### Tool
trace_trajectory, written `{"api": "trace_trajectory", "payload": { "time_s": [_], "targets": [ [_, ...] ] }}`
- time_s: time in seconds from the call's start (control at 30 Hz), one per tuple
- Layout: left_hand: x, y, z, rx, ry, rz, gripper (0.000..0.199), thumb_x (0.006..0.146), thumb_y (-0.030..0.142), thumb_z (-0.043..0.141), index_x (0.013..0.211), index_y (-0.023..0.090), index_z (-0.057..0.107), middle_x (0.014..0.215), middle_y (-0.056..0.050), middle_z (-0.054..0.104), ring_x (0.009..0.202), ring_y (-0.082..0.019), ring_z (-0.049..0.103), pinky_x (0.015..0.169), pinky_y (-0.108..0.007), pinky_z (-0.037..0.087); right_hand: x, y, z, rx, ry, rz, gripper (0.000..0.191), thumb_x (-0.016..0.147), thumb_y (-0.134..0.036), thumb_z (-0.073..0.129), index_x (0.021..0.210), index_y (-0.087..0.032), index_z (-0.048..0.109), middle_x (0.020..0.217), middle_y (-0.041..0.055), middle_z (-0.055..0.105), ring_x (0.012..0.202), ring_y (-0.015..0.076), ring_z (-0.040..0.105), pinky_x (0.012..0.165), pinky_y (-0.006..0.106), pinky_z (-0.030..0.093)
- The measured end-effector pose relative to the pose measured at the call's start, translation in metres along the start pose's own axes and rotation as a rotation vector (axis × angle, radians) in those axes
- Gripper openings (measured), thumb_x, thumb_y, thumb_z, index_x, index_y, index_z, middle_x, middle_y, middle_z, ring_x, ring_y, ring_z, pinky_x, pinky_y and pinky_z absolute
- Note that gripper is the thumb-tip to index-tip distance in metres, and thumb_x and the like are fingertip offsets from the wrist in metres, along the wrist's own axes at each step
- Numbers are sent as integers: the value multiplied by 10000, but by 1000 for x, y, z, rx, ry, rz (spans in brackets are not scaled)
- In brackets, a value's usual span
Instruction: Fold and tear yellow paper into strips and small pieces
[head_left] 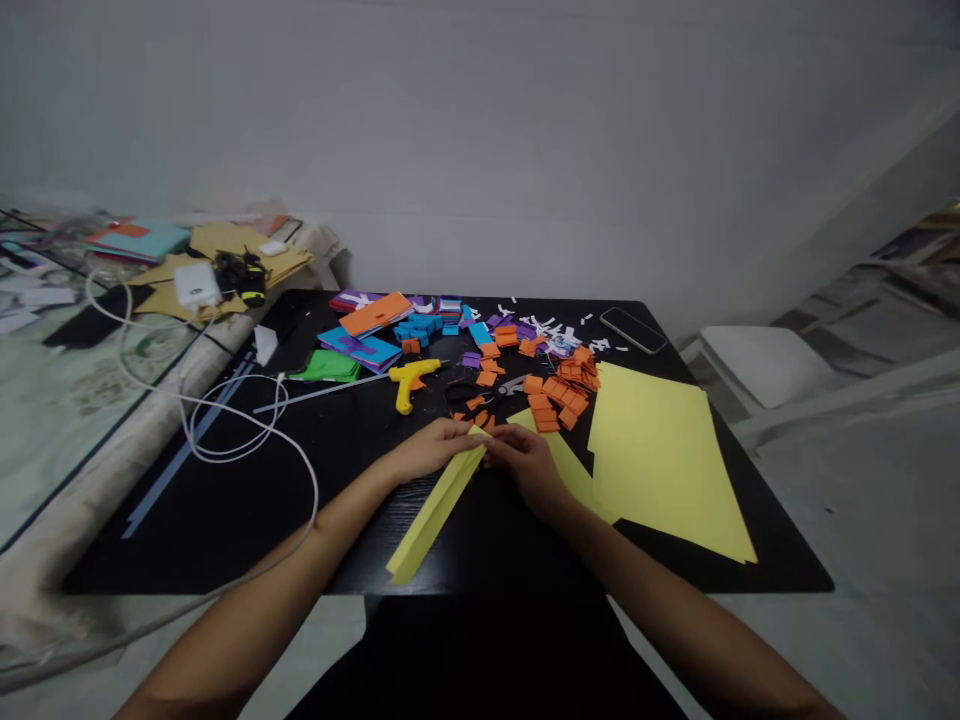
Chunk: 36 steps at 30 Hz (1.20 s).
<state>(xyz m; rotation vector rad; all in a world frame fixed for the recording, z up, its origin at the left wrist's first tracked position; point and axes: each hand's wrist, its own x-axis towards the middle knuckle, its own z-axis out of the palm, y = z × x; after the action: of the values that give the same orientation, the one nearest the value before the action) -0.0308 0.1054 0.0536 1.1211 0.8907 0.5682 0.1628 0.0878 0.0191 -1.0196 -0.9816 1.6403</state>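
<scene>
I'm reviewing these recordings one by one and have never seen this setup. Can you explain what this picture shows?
There is no machine here: these are a person's own bare left hand and right hand. The single view comes from a camera worn on the head, looking forward and down, so the forearms reach in from the bottom edge.

Both hands hold the far end of a long folded yellow paper strip above a black rectangular table. Beyond them lie a yellow plastic glue gun, metal-bladed scissors and small folded orange paper pieces. Large flat yellow paper sheets lie to the right, and a dark flat phone near the far right corner.
</scene>
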Motion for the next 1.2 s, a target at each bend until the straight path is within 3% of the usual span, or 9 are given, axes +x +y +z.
{"api": "trace_trajectory", "payload": {
  "time_s": [0.13,0.33,0.57,0.87,1.2],
  "targets": [
    [-4,-9,3,-86,44,-23,546,774,652,797,945,150,667,854,-64,747,665,-185,727,617,-301,591,4,-6,-3,20,-29,65,362,647,-400,955,862,-179,765,790,16,766,655,161,714,716,317,616],
    [-10,-12,2,-143,94,-70,548,789,640,802,960,146,638,794,-57,735,598,-165,723,568,-276,602,5,-14,-2,-38,-108,94,301,714,-403,925,845,-184,766,782,10,759,688,162,714,738,306,609],
    [-16,-8,9,-93,88,-68,424,871,551,766,905,147,643,780,-26,704,565,-127,677,523,-237,576,0,-12,0,-15,-139,86,283,759,-417,898,867,-189,769,741,6,758,657,162,721,714,310,611],
    [-20,-8,9,-12,158,-103,438,864,575,760,867,158,628,727,-8,686,536,-128,661,482,-234,577,0,-13,1,44,-161,91,319,799,-460,864,924,-180,777,763,16,764,682,163,736,712,313,637],
    [-19,-6,6,49,204,-56,419,856,551,778,875,152,653,726,-8,697,536,-118,649,495,-218,556,1,-8,1,116,-189,59,279,782,-368,889,949,-174,780,776,11,769,707,145,741,690,270,628]
  ]
}}
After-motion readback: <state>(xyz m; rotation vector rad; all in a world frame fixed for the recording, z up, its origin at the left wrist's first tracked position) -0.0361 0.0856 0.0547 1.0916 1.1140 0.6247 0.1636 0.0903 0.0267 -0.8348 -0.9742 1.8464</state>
